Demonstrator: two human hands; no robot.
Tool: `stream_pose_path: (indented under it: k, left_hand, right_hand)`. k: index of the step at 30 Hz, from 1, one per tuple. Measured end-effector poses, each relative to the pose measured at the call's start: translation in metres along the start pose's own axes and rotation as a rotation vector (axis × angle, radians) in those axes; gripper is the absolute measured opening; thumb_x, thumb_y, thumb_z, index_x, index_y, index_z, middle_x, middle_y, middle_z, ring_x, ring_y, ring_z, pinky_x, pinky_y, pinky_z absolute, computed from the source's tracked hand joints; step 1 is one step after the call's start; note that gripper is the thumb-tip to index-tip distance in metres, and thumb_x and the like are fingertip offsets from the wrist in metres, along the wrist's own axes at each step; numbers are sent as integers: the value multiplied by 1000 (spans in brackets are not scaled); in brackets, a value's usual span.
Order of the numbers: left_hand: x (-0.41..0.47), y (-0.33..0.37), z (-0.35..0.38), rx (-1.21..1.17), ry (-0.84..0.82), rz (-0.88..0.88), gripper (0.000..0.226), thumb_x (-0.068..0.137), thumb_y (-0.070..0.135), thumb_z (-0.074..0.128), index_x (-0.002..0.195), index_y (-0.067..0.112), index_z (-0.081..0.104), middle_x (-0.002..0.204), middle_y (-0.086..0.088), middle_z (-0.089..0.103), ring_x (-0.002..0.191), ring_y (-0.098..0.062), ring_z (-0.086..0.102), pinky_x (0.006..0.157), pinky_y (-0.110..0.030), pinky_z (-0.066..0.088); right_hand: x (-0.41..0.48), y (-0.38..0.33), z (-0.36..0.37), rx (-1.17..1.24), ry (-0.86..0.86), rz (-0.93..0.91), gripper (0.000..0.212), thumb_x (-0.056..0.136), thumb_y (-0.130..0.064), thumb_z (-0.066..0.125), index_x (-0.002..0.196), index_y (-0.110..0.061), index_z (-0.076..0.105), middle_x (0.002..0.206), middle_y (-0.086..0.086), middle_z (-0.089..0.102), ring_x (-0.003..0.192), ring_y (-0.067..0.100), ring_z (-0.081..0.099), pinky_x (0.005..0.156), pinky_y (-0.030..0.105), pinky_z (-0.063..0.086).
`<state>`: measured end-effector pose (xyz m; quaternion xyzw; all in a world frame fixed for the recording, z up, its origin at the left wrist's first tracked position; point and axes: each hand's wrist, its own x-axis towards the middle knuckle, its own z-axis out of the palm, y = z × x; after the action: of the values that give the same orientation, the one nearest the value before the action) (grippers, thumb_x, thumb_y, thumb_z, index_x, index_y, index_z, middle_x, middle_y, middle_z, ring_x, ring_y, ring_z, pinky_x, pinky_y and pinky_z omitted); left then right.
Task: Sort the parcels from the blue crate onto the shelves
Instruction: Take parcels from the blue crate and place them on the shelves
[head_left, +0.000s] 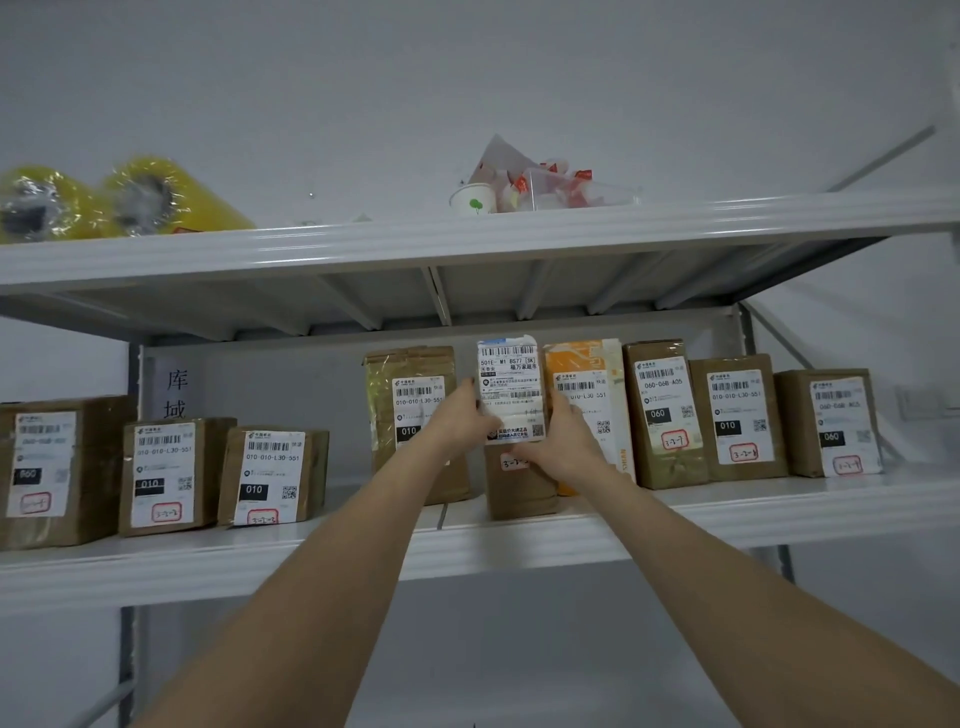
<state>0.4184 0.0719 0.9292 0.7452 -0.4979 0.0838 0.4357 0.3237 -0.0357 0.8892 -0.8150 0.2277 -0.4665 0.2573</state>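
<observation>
A brown parcel with a white shipping label (511, 387) stands upright on the middle shelf (519, 540), in the gap between a brown parcel (415, 384) and an orange-and-white parcel (592, 374). My left hand (460, 415) grips its left side and my right hand (563, 441) grips its right side. The parcel's lower brown part (519, 488) rests on the shelf board. The blue crate is out of view.
Several more labelled brown parcels stand along the shelf, three at the left (171, 475) and three at the right (740, 415). The top shelf (467, 244) holds yellow tape rolls (130, 200), a paper cup (472, 200) and plastic wrappers. A wall is behind.
</observation>
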Motion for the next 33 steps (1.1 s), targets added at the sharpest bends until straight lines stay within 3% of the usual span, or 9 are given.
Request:
stream_pose_path:
  k: [3, 6, 10, 12, 15, 17, 25, 33]
  left_hand:
    - [3, 8, -8, 175, 168, 137, 71, 83, 11, 64, 144, 17, 26, 137, -9, 42, 122, -26, 49, 94, -36, 46]
    - [4, 17, -18, 334, 274, 225, 88, 85, 8, 64, 151, 22, 9, 151, -7, 24, 122, -25, 48, 81, -30, 49]
    - [7, 27, -23, 524, 264, 320, 77, 86, 4, 60, 150, 19, 20, 152, -2, 27, 132, -22, 38, 102, -35, 43]
    - [8, 31, -22, 559, 241, 343, 69, 87, 4, 58, 147, 19, 29, 146, -2, 34, 128, -22, 42, 100, -36, 44]
    - [9, 36, -20, 570, 225, 343, 64, 87, 1, 55, 144, 17, 33, 143, -4, 36, 123, -24, 46, 97, -35, 45]
    - [10, 38, -18, 564, 224, 324, 64, 87, -2, 53, 144, 16, 33, 143, -5, 36, 124, -26, 46, 98, -35, 44]
    - [20, 39, -13, 569, 196, 289, 61, 87, -3, 52, 143, 13, 36, 141, -10, 39, 126, -29, 45, 100, -37, 43]
    - [38, 25, -11, 558, 166, 264, 60, 86, -4, 54, 142, 12, 37, 138, -12, 41, 127, -30, 43, 102, -36, 40]
  right_hand:
    - [-5, -3, -1, -231, 69, -78, 106, 71, -37, 80, 150, -23, 12, 148, 7, 27, 128, 28, 42, 97, 44, 46]
    - [-10, -1, 3, -447, 149, -232, 107, 74, -39, 79, 151, -25, 6, 157, 6, 9, 141, 29, 26, 106, 41, 37]
    - [-15, 1, 8, -631, 154, -418, 99, 81, -44, 70, 152, -28, 4, 161, 5, -5, 148, 29, 2, 117, 42, 15]
    - [-18, 2, 10, -673, 109, -429, 92, 86, -42, 65, 152, -29, 3, 161, 3, -12, 148, 31, -2, 117, 43, 15]
    - [-23, 3, 12, -675, 48, -394, 88, 87, -32, 66, 151, -30, 6, 159, -2, -19, 144, 33, 19, 101, 42, 45]
    - [-24, 3, 13, -641, 24, -388, 89, 88, -25, 66, 151, -31, 4, 158, -3, -20, 134, 30, 36, 87, 38, 53]
    - [-21, 4, 16, -635, 13, -349, 95, 84, -10, 68, 147, -37, 2, 157, -5, -20, 113, 27, 50, 81, 36, 53]
    - [-6, 7, 28, -631, 1, -317, 89, 87, -5, 64, 151, -33, 9, 158, -5, -19, 110, 25, 50, 88, 37, 52]
